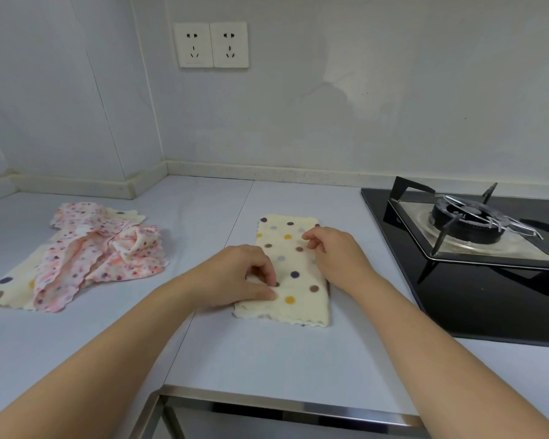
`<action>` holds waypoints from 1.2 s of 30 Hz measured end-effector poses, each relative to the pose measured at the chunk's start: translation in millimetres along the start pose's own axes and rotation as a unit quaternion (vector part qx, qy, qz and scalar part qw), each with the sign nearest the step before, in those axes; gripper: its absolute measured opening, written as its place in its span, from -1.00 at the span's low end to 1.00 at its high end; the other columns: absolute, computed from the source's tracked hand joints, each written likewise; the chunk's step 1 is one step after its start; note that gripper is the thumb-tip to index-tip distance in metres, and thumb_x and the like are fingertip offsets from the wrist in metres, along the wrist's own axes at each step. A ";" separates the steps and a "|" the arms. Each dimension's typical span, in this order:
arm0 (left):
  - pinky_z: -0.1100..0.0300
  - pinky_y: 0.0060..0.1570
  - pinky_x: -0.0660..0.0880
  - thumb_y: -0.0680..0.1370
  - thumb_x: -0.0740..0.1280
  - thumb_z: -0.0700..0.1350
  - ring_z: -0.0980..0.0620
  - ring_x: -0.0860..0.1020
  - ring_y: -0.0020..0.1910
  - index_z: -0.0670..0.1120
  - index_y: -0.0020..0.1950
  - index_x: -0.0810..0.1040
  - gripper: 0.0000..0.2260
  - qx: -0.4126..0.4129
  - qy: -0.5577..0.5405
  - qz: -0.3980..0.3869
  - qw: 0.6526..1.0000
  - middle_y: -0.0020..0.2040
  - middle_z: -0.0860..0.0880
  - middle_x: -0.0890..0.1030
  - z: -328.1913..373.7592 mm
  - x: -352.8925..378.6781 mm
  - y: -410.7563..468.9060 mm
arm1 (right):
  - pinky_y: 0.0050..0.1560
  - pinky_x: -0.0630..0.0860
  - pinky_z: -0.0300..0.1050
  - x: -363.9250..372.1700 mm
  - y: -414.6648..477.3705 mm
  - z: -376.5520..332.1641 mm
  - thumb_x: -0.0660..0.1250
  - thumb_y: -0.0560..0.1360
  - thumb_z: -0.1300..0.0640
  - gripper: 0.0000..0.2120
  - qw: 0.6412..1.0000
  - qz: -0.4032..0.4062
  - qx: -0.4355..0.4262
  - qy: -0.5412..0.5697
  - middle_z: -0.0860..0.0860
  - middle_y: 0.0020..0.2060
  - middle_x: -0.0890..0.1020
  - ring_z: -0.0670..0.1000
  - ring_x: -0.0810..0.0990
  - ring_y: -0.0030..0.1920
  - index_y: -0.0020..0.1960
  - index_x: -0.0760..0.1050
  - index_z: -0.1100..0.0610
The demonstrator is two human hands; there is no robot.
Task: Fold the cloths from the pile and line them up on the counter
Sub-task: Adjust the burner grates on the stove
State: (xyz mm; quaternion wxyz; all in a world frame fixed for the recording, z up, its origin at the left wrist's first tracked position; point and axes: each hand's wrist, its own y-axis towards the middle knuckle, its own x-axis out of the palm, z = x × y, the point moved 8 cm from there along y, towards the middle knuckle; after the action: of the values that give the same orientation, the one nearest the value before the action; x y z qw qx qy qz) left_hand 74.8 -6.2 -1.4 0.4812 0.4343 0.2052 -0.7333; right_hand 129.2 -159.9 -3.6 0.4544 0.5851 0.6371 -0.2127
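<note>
A cream cloth with coloured dots lies folded into a long strip on the counter, just left of the stove. My left hand pinches its near left edge between thumb and curled fingers. My right hand rests on the strip's right side, with fingertips pinching the fabric near the far end. At the left sits the pile: a crumpled pink spotted cloth lies on top of another cream dotted cloth.
A black gas hob with a metal pan support fills the right of the counter. Two wall sockets sit above. A steel rim marks the counter's near edge. The wall corner is at the back left.
</note>
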 end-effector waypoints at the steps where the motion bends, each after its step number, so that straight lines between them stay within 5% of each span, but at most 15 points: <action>1: 0.43 -0.12 0.35 0.45 0.46 -0.09 0.26 0.49 -0.12 0.08 -0.19 0.56 -0.89 -0.006 0.000 0.018 1.000 -0.14 0.16 0.58 -0.9 -0.5 0.3 | 0.26 0.41 -0.04 -0.1 -0.4 0.1 0.08 0.49 0.42 -0.53 1.000 -0.005 -0.002 0.012 0.03 0.17 0.58 0.04 0.51 0.22 0.30 0.49 0.12; 6: 0.35 -0.22 0.42 0.54 0.33 -0.17 0.15 0.49 -0.32 -0.03 -0.20 0.51 -0.87 -0.105 -0.160 0.188 0.963 -0.33 0.07 0.57 -25.8 -24.2 -3.2 | 0.30 0.36 -0.09 -4.1 -9.7 -9.3 0.15 0.38 0.43 -0.36 0.995 -0.050 -0.077 -0.031 -0.08 0.28 0.51 0.00 0.46 0.26 0.37 0.39 -0.04; 10: 0.35 -0.41 0.41 0.57 0.29 -0.22 0.01 0.46 -0.43 -0.19 -0.14 0.52 -0.90 -0.128 -0.244 0.189 0.942 -0.41 -0.09 0.54 -31.6 -25.4 -5.2 | 0.22 0.45 -0.10 4.5 -15.8 -23.4 0.29 0.44 0.23 -0.64 0.987 -0.086 -0.123 0.054 -0.10 0.11 0.60 -0.07 0.55 0.11 0.22 0.48 0.03; 13: 0.34 -0.21 0.47 0.59 0.20 -0.25 0.01 0.57 -0.28 -0.14 -0.11 0.58 -0.82 -0.114 -0.251 0.191 0.942 -0.26 -0.02 0.64 -35.0 -25.7 -6.5 | 0.14 0.50 -0.17 -1.0 -16.4 -27.2 0.30 0.49 0.31 -0.76 0.974 -0.043 -0.102 0.198 -0.13 -0.05 0.68 -0.15 0.61 0.03 0.03 0.65 0.06; 15: 0.36 0.01 0.48 0.54 0.11 -0.40 0.13 0.61 -0.07 -0.08 -0.08 0.59 -0.68 -0.093 -0.200 0.215 0.951 -0.10 0.04 0.67 -39.5 -33.6 -9.1 | 0.09 0.56 -0.11 -1.7 -16.4 -22.3 0.31 0.49 0.34 -0.78 0.965 -0.033 -0.078 0.250 -0.08 -0.12 0.70 -0.08 0.64 -0.02 -0.08 0.66 0.08; 18: 0.55 0.00 0.34 0.46 0.16 -0.42 0.27 0.51 0.06 0.04 0.14 0.56 -0.56 -0.060 0.005 0.189 0.980 0.07 0.18 0.60 -35.8 -38.1 -13.0 | 0.03 0.58 -0.10 -1.4 -14.3 -16.0 0.31 0.50 0.37 -0.79 0.947 -0.029 -0.050 0.317 -0.02 -0.14 0.70 -0.04 0.66 -0.07 -0.13 0.63 0.11; 22: 0.29 0.01 0.43 0.45 0.35 -0.24 0.12 0.55 0.09 0.07 0.29 0.49 -0.56 -0.014 0.087 0.163 0.983 0.15 0.16 0.61 -30.8 -30.0 -12.5 | -0.05 0.55 -0.12 -1.9 -9.1 -10.3 0.32 0.49 0.37 -0.79 0.937 -0.011 -0.026 0.347 0.01 -0.16 0.68 -0.05 0.63 -0.14 -0.16 0.60 0.09; 26: 0.28 -0.06 0.47 0.44 0.29 -0.34 0.15 0.59 -0.08 0.02 0.08 0.61 -0.66 0.004 0.018 0.180 0.984 -0.05 0.21 0.65 -24.7 -25.5 -10.2 | -0.09 0.53 -0.18 -2.8 -11.2 -11.9 0.28 0.46 0.43 -0.73 0.940 -0.033 -0.028 0.339 -0.03 -0.21 0.67 -0.09 0.62 -0.17 -0.17 0.59 0.08; 29: 0.12 -0.26 0.39 0.48 0.24 -0.19 0.06 0.46 -0.33 -0.03 -0.20 0.58 -0.85 -0.037 -0.094 0.186 0.977 -0.31 -0.02 0.59 -30.5 -22.8 -6.7 | -0.17 0.47 -0.18 -5.9 -11.6 -8.0 0.25 0.54 0.22 -0.80 0.954 -0.027 0.008 0.297 -0.12 -0.29 0.62 -0.05 0.57 -0.22 -0.23 0.55 0.10; 32: 0.15 -0.31 0.23 0.57 0.17 0.07 0.05 0.32 -0.35 -0.18 -0.31 0.42 -0.62 -0.122 -0.126 0.219 0.960 -0.37 -0.05 0.42 -33.3 -27.6 1.8 | -0.26 0.39 -0.11 -7.3 -10.6 11.4 0.21 0.57 0.03 -0.64 0.962 0.020 0.114 0.246 -0.12 -0.48 0.51 0.02 0.45 -0.38 -0.35 0.43 0.17; 36: 0.16 -0.39 0.13 0.58 0.17 -0.05 0.01 0.25 -0.42 -0.08 -0.40 0.18 -0.63 -0.239 -0.071 0.203 0.947 -0.42 -0.02 0.28 -36.8 -29.7 24.1 | -0.37 0.25 -0.16 -6.7 -7.2 13.4 0.17 0.54 0.10 -0.63 0.977 0.046 0.166 0.127 0.00 -0.46 0.41 0.05 0.34 -0.42 -0.43 0.23 0.09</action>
State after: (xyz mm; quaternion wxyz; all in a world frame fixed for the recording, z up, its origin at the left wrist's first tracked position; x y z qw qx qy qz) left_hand 117.0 25.0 6.4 0.7233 0.2853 0.2471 -0.5782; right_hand 126.2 -176.0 -6.6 0.2760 0.7031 0.6178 -0.2186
